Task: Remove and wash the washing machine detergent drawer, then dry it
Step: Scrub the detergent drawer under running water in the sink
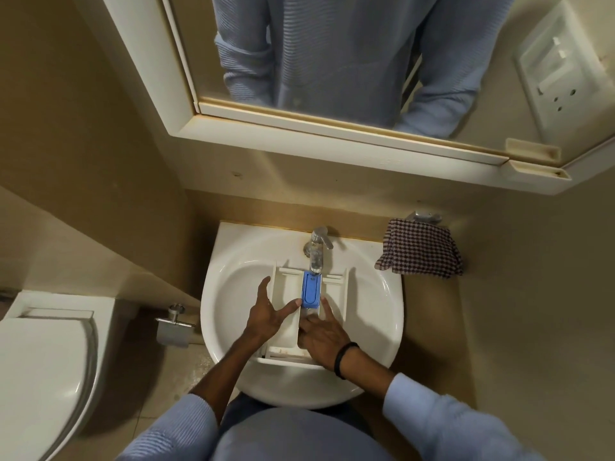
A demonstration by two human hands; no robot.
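Drawer (286,294): white, lying flat in the sink (233,287), far end under the tap (317,244), front panel toward the person. I count three compartments. The middle one carries a blue insert (311,289) at its far end.

Left hand (266,316): released, fingers straight along the drawer's left wall. The thumb is spread wide across the left compartment, its tip at the insert's near left corner.

Right hand (324,341): over the drawer's near end, forefinger stretched along the insert's right side, thumb in the middle channel just below the insert. I cannot tell whether the two pinch the divider or only rest on it. Black band (344,359) on this wrist.

Cloth (421,249): checked, hanging on the wall just right of the sink, apart from the drawer.

Toilet (43,361): lid down, left of the sink, with a paper holder (173,327) between them.

Mirror (332,61): above the sink, showing a blue sweater.
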